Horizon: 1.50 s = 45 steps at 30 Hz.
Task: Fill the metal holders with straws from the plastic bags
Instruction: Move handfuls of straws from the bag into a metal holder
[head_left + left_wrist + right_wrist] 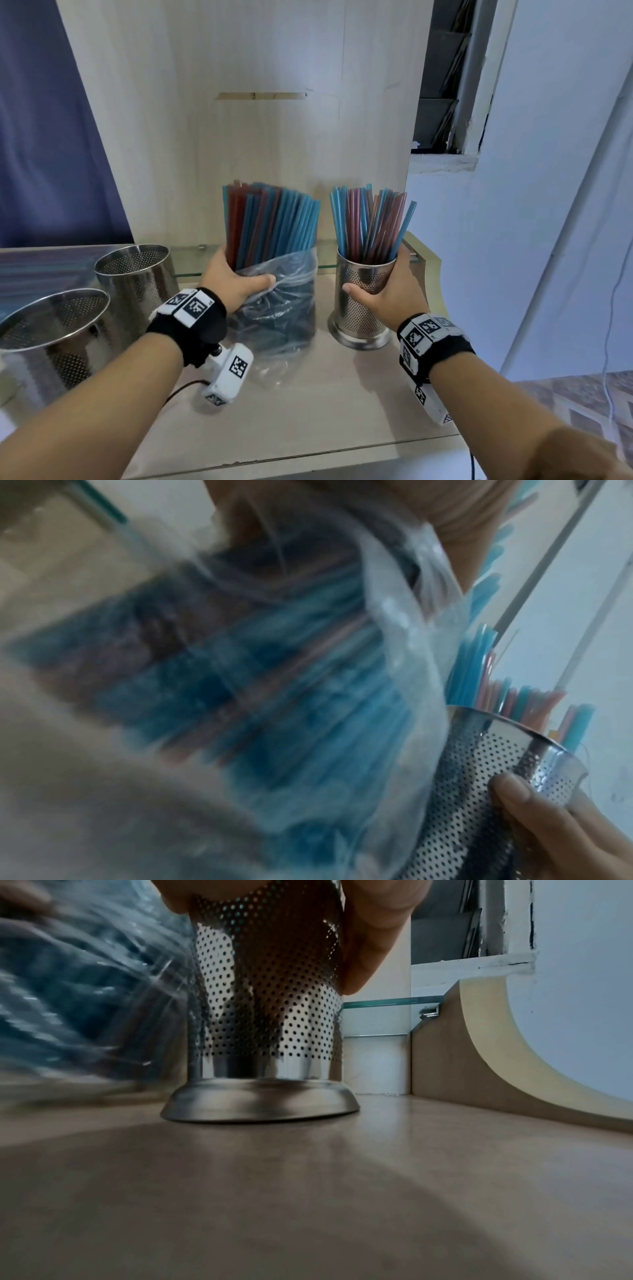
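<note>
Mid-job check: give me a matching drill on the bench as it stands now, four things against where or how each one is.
Things:
1. plastic bag of straws
2. holder with straws
3. two other metal holders
4. wooden counter

States:
A. standing upright, gripped by the right hand
B. bears everything here
C. at the far left, no straws showing in them
D. held by the left hand, straws sticking out of the top

Pairs: 1-D, 2-A, 3-C, 4-B
</note>
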{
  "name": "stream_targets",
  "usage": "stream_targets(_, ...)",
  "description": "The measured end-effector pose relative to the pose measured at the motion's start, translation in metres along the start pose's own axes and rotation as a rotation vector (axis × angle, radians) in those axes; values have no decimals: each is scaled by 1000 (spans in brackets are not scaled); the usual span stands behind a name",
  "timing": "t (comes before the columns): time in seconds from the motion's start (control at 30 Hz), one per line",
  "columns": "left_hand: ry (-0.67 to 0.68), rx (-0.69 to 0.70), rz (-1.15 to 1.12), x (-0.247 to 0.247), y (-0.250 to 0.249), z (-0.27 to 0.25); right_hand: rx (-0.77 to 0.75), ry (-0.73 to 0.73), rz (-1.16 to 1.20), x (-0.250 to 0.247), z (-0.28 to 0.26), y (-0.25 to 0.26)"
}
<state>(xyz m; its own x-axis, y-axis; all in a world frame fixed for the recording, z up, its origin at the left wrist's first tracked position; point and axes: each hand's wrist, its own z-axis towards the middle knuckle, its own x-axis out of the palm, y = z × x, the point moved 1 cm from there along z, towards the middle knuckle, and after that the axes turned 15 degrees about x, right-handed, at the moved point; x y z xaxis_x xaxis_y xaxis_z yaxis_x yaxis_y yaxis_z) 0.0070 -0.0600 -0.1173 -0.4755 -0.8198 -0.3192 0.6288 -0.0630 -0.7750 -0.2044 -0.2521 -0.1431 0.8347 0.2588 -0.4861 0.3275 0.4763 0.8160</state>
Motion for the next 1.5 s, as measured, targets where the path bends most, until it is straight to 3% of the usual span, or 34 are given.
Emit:
stream_targets(0.13,-57,70,16,1,-1,10,-4,22,16,-1,1,-2)
stream_targets(0.3,143,-213,106,8,33,15,-6,31,41,-2,1,-3)
stream_targets(0.4,190,-258,162,6,38,22,-11,35,42,-2,1,-4)
stream_targets(0.47,155,-224,201,3,29,25,-13,35,46,-2,1,-4)
stream_targets(0.63,-76,-48,179,11,4,21,-26,40,49,-3,0,-3)
stream_targets(0.77,-66,-125,260,28,-8,14,-30,35,57,-3,-1,-2)
stream_targets(1.03,-128,-117,133,24,0,14,-29,37,55,-2,0,-3)
stream_targets(1.3,-296,80,-16,17,-2,10,-22,40,45,-3,1,-3)
stream_targets(1.37,-204,56,9,18,1,11,-16,46,37,-3,1,-3)
stream_targets(1.5,90,-240,160,19,10,6,-31,41,47,-2,1,-3)
